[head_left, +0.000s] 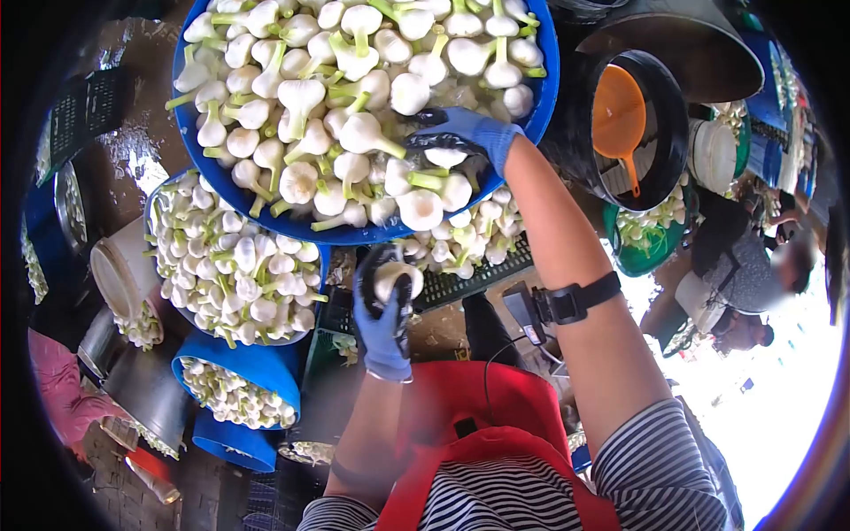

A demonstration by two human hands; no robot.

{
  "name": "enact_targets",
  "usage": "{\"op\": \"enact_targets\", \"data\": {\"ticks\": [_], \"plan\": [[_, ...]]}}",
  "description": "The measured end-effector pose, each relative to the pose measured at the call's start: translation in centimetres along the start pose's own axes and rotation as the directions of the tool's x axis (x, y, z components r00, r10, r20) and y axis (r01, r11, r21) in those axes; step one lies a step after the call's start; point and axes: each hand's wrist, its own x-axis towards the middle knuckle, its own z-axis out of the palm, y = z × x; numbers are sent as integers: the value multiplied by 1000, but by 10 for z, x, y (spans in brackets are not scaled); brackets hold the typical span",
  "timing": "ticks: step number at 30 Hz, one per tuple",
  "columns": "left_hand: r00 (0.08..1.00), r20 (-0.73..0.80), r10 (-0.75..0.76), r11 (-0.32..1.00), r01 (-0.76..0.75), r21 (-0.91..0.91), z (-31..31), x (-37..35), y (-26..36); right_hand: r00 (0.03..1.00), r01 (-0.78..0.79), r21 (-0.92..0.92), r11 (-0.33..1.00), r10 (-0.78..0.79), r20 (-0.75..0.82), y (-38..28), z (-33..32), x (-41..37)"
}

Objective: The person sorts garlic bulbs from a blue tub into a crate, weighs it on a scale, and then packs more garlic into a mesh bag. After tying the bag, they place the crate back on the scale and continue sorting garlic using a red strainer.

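garlic bulb (396,280) is sitting in the left hand (381,327), just off the near rim of a blue tub (548,66). the gloved fingers are curling round it with the thumb lying across its front, a cupped hold that is probably stopping a round, smooth thing from slipping. its pale, rounded face is showing but no stem is, so i am not able to tell which way its long axis is pointing. the right hand (474,133) is resting among the loose bulbs (301,93) in the tub, its fingers stretching leftward and slightly parting; whether they are gripping one, i am not able to tell. those bulbs are lying every which way, green stems pointing to all sides. the tub is standing close in front, presumably so that neither arm is overstretching. a second tub (324,274) of bulbs is sitting just beside it, lower left. an orange dipper (618,111) is leaning in a black bucket (677,142), handle pointing to the near side.
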Motion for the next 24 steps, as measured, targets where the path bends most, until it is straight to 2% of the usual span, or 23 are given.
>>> {"op": "enact_targets", "data": {"ticks": [1, 2, 3, 4, 5, 6, 7, 8, 9, 10, 11, 12, 13, 14, 16, 17, 18, 19, 20, 21, 22, 23, 24], "plan": [[992, 79, -97, 993, 91, 74, 2, -8, -17, 986, -148, -395, 907, 104, -130, -26, 30, -14], [971, 148, -189, 974, 166, 156, 4, -14, -38, 950, -301, -701, 646, 140, -278, -43, 56, -22], [962, 262, -82, 966, 12, 258, 8, -17, -57, 931, -336, -778, 530, 62, -360, -44, 69, -21], [923, 384, 7, 928, -149, 341, 14, -19, -64, 933, -332, -780, 531, 63, -354, -40, 73, -16], [905, 419, -70, 864, -154, 478, 15, -24, -69, 905, -397, -810, 430, 35, -425, -37, 76, -12], [905, 419, -71, 863, -155, 481, 10, -27, -72, 872, -463, -824, 327, 0, -490, -33, 78, -9], [916, 396, -66, 877, -136, 461, 4, -27, -67, 850, -447, -797, 406, -84, -520, -14, 65, 2], [927, 371, -62, 890, -116, 440, -1, -26, -57, 852, -445, -796, 410, -81, -518, -9, 65, 2], [959, 277, -61, 962, -17, 271, -11, -21, -45, 809, -520, -779, 349, -93, -581, -6, 65, 4], [955, 282, 95, 902, -203, 381, -22, -6, -18, 761, -590, -753, 289, -113, -639, -6, 66, 7], [941, 252, 226, 856, -315, 410, -37, 8, 3, 811, -545, -805, 235, -93, -577, -12, 66, 1], [964, 166, 207, 882, -257, 396, -56, 18, 16, 814, -541, -806, 239, -92, -574, -19, 67, -8], [965, 58, 255, 899, -259, 352, -74, 37, 23, 882, -452, -874, 180, -55, -468, -31, 67, -17], [941, 20, 339, 835, -310, 454, -88, 58, 35, 934, -353, -928, 121, -5, -356, -46, 70, -28], [877, 57, 477, 669, -404, 624, -111, 105, 56, 898, -422, -894, 151, -60, -435, -100, 102, -71], [818, 42, 573, 560, -429, 709, -122, 133, 58, 859, -445, -896, 14, -277, -431, -115, 100, -81], [852, -79, 517, 759, -414, 503, -129, 161, 58, 793, -481, -869, -118, -482, -374, -125, 94, -88], [896, -177, 407, 903, -366, 224, -127, 181, 65, 795, -497, -815, -297, -532, -291, -133, 79, -89], [880, -204, 428, 903, -407, 139, -137, 213, 59, 799, -505, -730, -460, -568, -195, -141, 65, -82], [904, -284, 319, 941, -338, -21, -141, 240, 54, 805, -498, -733, -464, -563, -190, -143, 53, -70], [888, -332, 318, 913, -382, -146, -143, 268, 45, 837, -514, -711, -481, -462, -293, -139, 40, -59], [896, -331, 295, 955, -278, 99, -151, 291, 38, 849, -526, -688, -501, -352, -393, -134, 32, -49], [841, -434, 323, 941, -335, 51, -153, 299, 27, 854, -520, -691, -503, -340, -395, -129, 29, -42]]}}
